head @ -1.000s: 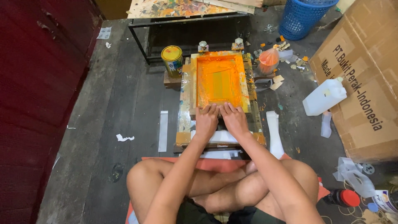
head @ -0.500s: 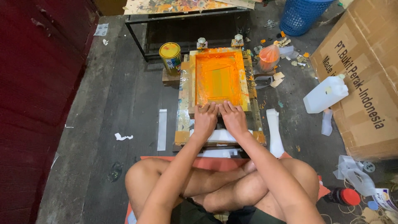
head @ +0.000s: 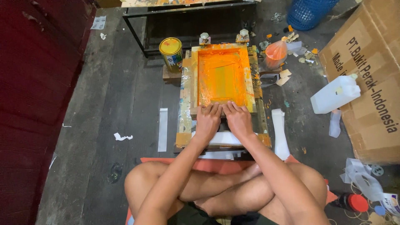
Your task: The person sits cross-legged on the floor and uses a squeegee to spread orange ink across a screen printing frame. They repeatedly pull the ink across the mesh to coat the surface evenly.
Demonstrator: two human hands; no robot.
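A wooden screen-printing frame lies flat on the floor in front of my crossed legs, its mesh coated in orange ink. My left hand and my right hand rest side by side at the near end of the mesh. Their fingers are curled over a wooden squeegee bar that lies across the frame. White sheets stick out from under the frame's near edge, just below my wrists.
A yellow-lidded paint tin stands at the frame's far left and an orange ink bag at its far right. A white jug leans by a big cardboard box. White strips flank the frame; a blue basket stands behind.
Both hands stay pressed on the squeegee at the near end of the screen. Only the view shifts slightly.
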